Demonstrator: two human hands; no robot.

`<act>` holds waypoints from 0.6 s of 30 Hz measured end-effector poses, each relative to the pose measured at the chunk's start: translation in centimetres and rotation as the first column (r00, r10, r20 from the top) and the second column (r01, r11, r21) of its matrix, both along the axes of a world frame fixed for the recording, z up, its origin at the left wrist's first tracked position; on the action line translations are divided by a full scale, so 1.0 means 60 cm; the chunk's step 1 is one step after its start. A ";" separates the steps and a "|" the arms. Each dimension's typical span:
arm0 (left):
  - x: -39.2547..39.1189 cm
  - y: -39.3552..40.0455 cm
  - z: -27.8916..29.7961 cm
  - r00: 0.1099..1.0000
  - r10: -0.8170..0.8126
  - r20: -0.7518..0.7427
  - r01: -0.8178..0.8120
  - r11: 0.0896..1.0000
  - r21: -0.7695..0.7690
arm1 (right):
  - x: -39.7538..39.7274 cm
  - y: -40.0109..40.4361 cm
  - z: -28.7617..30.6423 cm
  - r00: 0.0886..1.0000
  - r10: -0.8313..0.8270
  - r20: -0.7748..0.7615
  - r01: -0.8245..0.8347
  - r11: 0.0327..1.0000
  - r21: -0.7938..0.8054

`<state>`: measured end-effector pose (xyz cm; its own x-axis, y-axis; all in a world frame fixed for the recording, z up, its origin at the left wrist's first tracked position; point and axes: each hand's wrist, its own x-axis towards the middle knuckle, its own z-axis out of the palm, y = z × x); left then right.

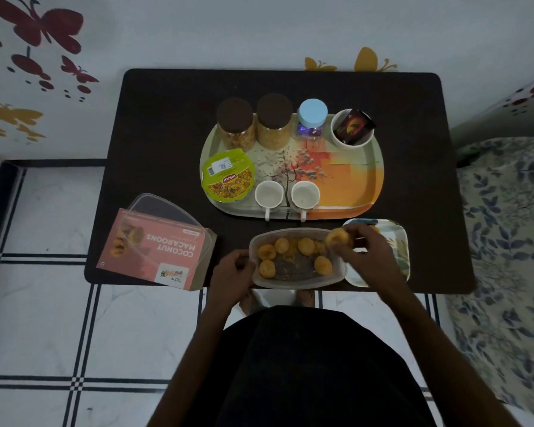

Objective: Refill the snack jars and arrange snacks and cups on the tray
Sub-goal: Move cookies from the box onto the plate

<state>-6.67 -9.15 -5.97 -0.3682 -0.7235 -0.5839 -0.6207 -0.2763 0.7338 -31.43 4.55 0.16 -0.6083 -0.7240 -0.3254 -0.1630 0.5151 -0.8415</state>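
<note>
Head view: right hand (pixel 363 252) has its fingers pinched on one macaroon (pixel 339 237), held over the right end of the plastic tub (pixel 296 282) near the small plate (pixel 396 241). Left hand (pixel 233 269) has its fingers curled on the tub's left rim, steadying it. Step looks like plating macaroons; next, probably set this one on the plate, then move it to the tray (pixel 352 177), where jars (pixel 236 124) and cups (pixel 269 195) stand.

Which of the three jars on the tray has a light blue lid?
The rightmost jar, beside the white bowl. It is smaller, with purple-wrapped items inside; the other two jars have dark brown lids.
</note>
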 end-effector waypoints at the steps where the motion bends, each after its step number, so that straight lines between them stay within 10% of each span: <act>1: -0.001 0.000 0.002 1.000 -0.008 0.002 0.008 1.000 -0.001 | -0.014 0.011 -0.005 0.997 -0.075 0.004 0.075 0.997 0.004; 6: -0.007 0.000 0.002 1.000 -0.016 0.017 0.017 1.000 -0.008 | -0.053 0.049 -0.032 0.960 -0.276 -0.055 0.280 0.954 0.105; 18: -0.010 0.008 0.009 1.000 0.001 0.028 0.000 1.000 -0.021 | -0.025 0.074 -0.122 0.856 0.126 -0.502 0.013 0.965 0.264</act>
